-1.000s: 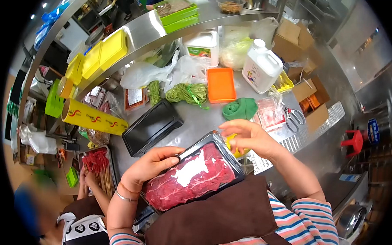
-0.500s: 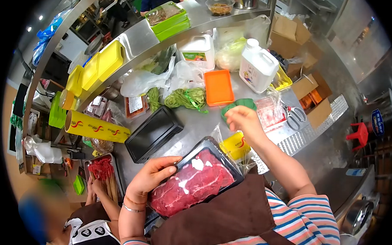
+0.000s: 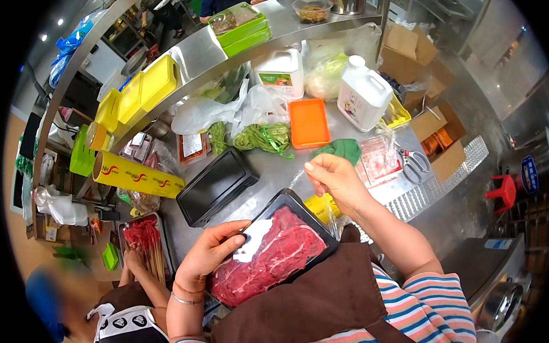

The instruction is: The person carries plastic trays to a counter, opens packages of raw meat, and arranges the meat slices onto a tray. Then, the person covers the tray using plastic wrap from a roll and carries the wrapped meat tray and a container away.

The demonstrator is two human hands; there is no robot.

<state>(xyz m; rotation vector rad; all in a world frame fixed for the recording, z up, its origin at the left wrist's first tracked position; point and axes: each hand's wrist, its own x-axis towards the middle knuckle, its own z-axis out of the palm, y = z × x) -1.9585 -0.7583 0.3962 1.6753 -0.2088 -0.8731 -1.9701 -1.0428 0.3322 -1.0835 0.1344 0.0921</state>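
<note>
My left hand grips the left edge of a black tray of raw red meat, thumb on top. The tray is tilted against my brown apron, and glare from clear film shows on the meat. My right hand is raised beyond the tray's right end with its fingers pinched together. Clear cling film hangs below it, seemingly held in the fingertips. Partly hidden behind that hand is a yellow roll. A black empty tray lies on the steel table just past my left hand.
A long yellow film roll lies at left. Green bundled vegetables, an orange tray, a white jug, a green cloth, packed meat and scissors lie farther back. A co-worker's hands handle red skewers.
My right hand has moved slightly left and down, toward the tray, and its fingers pinch closer together. The glare on the meat has shifted. My left hand keeps its grip.
</note>
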